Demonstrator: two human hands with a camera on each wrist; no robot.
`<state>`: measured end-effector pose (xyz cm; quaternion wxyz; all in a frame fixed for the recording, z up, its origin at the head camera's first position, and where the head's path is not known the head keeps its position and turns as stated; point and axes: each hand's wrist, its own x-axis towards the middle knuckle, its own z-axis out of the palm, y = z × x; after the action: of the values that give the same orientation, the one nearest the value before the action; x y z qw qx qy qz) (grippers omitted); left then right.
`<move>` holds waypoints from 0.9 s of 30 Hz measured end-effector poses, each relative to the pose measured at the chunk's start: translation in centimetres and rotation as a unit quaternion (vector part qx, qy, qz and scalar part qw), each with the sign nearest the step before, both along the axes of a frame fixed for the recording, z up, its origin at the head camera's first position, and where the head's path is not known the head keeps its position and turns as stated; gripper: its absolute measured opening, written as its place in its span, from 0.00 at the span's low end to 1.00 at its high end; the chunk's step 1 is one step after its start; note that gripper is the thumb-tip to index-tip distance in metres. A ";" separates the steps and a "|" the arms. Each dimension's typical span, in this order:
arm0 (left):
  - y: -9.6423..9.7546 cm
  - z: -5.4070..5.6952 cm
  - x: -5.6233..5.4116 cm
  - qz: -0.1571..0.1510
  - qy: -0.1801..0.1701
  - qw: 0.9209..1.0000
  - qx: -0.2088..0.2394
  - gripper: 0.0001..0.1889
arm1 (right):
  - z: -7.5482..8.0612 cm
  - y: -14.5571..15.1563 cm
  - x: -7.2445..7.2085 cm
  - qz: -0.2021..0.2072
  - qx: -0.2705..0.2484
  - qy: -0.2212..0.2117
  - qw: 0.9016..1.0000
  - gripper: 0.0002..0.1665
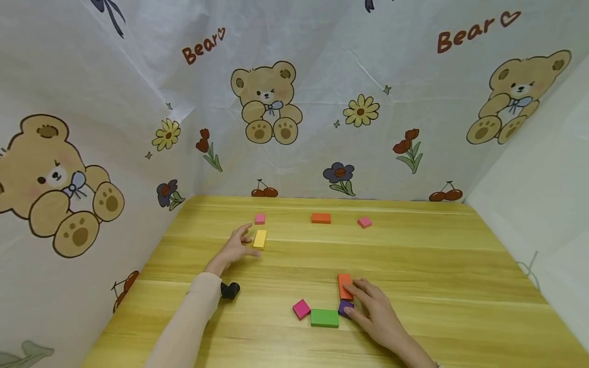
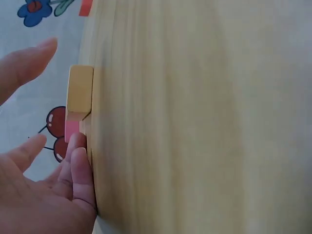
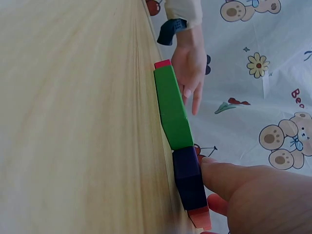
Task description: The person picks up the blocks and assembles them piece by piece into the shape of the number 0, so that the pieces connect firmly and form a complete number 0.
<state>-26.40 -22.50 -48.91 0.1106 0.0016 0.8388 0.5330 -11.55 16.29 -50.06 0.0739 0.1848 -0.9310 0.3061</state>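
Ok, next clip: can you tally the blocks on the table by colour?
Orange blocks: 2
Light pink blocks: 2
Deep pink block: 1
Yellow block: 1
Green block: 1
Purple block: 1
Total: 8

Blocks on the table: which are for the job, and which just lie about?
Likely in use:
yellow block, by the left hand
near orange block, purple block, at the right hand
green block, magenta block

Probably just lying about:
left pink block
right pink block
far orange block
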 end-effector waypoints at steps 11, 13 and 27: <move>0.2 0.1 -1.1 -0.032 0.005 0.998 -0.047 0.46 | 0.0 0.0 -0.2 0.006 0.003 0.001 1.000 0.31; 0.3 0.2 -1.1 -0.035 0.008 0.998 -0.053 0.45 | 0.0 0.1 -0.2 0.006 0.004 0.001 1.000 0.31; 0.6 0.2 -1.1 -0.026 0.012 0.998 -0.063 0.36 | 0.0 0.1 -0.1 0.005 0.006 -0.005 1.000 0.31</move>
<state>-27.55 -21.91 -48.69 0.1145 0.0229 0.8719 0.4755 -11.65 16.38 -50.11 0.0666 0.1880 -0.9323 0.3016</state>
